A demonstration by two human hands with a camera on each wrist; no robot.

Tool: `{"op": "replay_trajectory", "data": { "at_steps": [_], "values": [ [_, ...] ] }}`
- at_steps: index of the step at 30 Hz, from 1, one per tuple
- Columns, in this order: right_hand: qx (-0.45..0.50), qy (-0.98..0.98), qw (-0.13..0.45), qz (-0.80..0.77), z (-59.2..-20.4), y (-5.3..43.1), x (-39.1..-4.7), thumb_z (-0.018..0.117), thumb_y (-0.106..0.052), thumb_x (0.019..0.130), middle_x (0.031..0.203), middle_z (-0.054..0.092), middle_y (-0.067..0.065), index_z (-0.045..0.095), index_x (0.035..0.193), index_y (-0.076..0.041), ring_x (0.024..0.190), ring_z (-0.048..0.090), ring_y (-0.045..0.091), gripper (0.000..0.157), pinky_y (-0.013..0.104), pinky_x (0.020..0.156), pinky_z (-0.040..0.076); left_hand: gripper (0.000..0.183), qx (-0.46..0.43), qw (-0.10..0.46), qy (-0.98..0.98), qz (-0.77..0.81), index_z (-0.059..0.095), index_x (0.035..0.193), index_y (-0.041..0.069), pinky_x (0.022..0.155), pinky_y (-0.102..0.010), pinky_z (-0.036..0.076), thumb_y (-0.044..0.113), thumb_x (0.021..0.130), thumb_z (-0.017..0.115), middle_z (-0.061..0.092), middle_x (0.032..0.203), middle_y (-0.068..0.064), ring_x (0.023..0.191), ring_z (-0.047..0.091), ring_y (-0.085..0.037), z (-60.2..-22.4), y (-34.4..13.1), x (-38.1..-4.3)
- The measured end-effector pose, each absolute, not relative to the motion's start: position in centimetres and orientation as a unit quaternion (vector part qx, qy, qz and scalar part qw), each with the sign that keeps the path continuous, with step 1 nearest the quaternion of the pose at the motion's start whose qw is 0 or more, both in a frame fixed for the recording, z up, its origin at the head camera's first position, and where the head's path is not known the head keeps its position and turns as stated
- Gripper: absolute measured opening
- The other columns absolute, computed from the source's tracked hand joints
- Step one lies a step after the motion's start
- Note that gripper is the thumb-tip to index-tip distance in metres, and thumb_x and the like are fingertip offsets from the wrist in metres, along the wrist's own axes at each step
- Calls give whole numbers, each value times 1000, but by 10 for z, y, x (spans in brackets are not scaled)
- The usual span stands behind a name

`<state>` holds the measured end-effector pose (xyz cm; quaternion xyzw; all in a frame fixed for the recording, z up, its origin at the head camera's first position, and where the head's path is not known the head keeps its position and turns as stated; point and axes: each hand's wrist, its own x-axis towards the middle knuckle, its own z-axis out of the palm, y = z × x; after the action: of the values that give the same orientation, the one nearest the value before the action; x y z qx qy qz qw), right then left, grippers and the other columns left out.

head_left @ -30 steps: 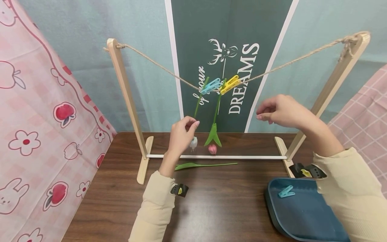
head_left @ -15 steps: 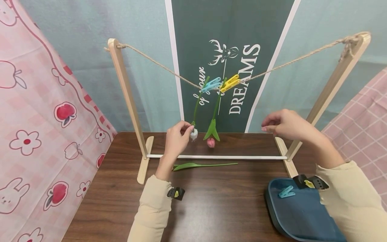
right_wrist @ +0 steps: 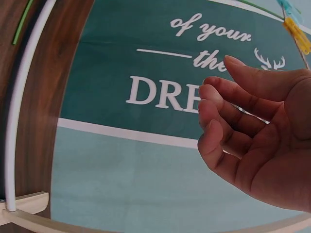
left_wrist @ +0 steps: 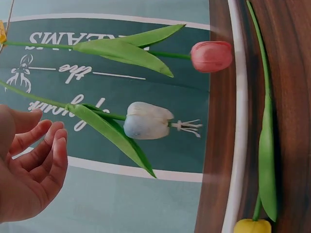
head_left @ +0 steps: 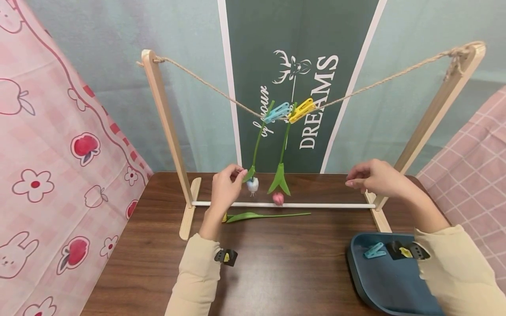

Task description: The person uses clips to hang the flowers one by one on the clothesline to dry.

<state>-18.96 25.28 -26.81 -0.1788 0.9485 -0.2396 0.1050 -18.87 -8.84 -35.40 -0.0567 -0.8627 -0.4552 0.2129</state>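
A white tulip (head_left: 253,184) hangs head down, its stem clipped to a rope by a blue clothespin (head_left: 277,113). Beside it, a yellow clothespin (head_left: 302,110) keeps a pink tulip (head_left: 278,198) hanging the same way. My left hand (head_left: 227,186) is just left of the white tulip's leaves; in the left wrist view its loosely curled fingers (left_wrist: 57,150) hold nothing and stand apart from the stem. Off to the right, my right hand (head_left: 375,177) hovers in the air, fingers relaxed and nothing in them. A yellow tulip (left_wrist: 252,226) lies on the table, its bloom mostly behind my left wrist in the head view.
The rope (head_left: 209,84) sags between two wooden posts (head_left: 166,127), joined low down by a white rod (head_left: 316,205). At the front right of the brown table (head_left: 276,272) stands a dark blue tray (head_left: 356,281) with another blue clothespin (head_left: 374,250) inside.
My left hand has moved down and left off the white tulip's stem, leaving the flower hanging. My right hand has sunk lower and slightly right. Both hanging tulips have swung a little.
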Motion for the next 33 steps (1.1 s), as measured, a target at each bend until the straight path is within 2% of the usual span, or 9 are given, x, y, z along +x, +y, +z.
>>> {"op": "replay_trajectory", "data": {
  "at_steps": [12, 27, 33],
  "values": [
    [-161, 939, 152, -264, -296, 275, -182, 63, -13, 85, 65, 57, -1, 64, 94, 3, 58, 53, 14, 18, 28, 51, 45, 12, -41, 206, -866, -454, 66, 80, 5, 63, -33, 43, 16, 85, 64, 61, 68, -4, 65, 56, -19, -371, -98, -185],
    [-137, 926, 190, -295, -332, 305, -169, 59, -6, 85, 66, 57, 1, 64, 86, -1, 59, 54, 16, 7, 31, 53, 47, 11, -17, 188, -875, -446, 66, 82, 6, 62, -33, 42, 16, 85, 65, 61, 69, -4, 66, 55, -19, -384, -102, -185],
    [-144, 918, 198, -312, -347, 318, -164, 59, -3, 84, 66, 58, 3, 64, 84, 0, 56, 54, 12, 5, 30, 50, 47, 12, -14, 184, -876, -445, 66, 83, 5, 63, -33, 42, 17, 86, 64, 61, 69, -5, 66, 54, -19, -387, -105, -185]
  ]
}}
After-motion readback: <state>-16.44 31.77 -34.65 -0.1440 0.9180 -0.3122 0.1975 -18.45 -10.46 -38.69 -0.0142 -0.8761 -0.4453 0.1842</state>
